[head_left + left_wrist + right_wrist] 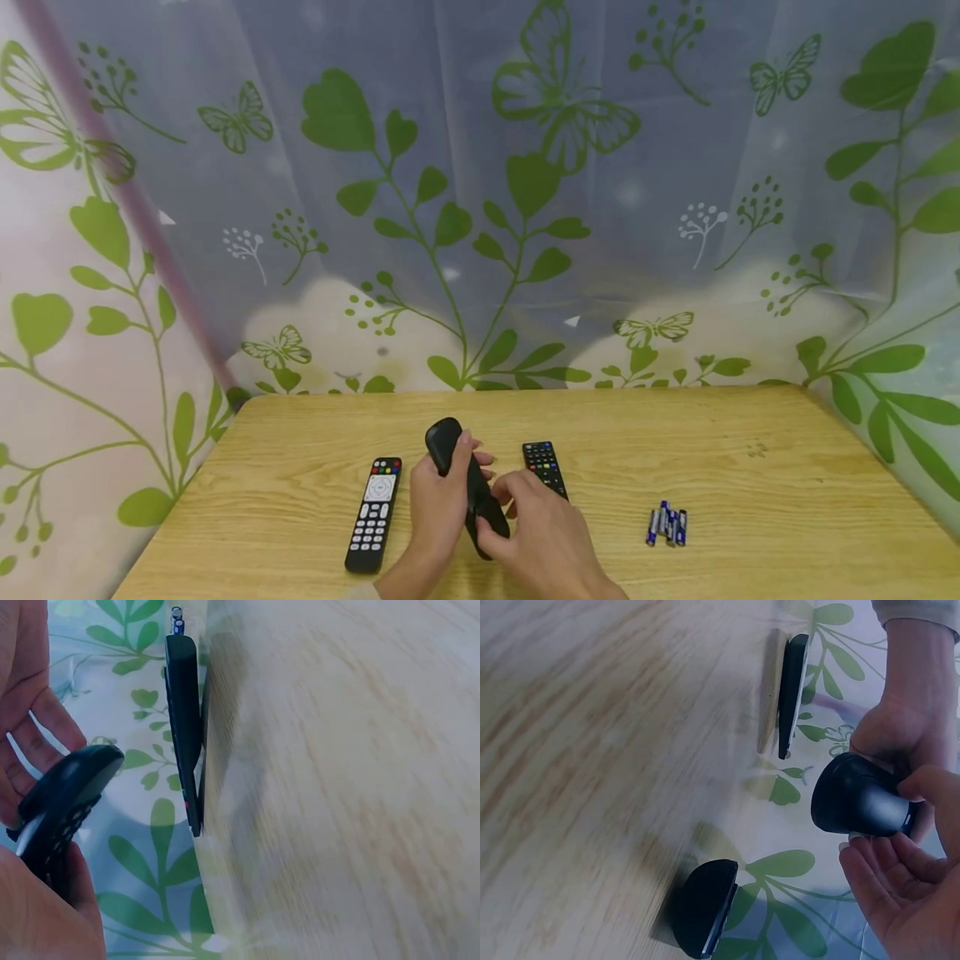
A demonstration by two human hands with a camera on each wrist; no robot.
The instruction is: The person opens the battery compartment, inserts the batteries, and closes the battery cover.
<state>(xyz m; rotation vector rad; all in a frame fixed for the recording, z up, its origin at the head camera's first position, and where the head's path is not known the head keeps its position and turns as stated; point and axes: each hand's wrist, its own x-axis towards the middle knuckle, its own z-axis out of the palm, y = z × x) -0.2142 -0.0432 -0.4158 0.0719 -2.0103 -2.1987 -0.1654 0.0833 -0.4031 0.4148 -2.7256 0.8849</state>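
Observation:
In the head view my left hand grips a black remote control, held tilted above the table, its thumb along the back. My right hand pinches the remote's lower end with thumb and fingers. From the right wrist, the smooth dark back of the held remote shows, with the right thumb on one side and fingertips beneath. Buttons on its other face are visible in the left wrist view, below the curved end of the remote. Whether the battery cover is loose cannot be told.
A black remote with white buttons lies left of the hands on the wooden table. Another black remote lies behind the right hand, partly covered by it. Several blue-and-silver batteries lie to the right. Patterned curtain hangs behind.

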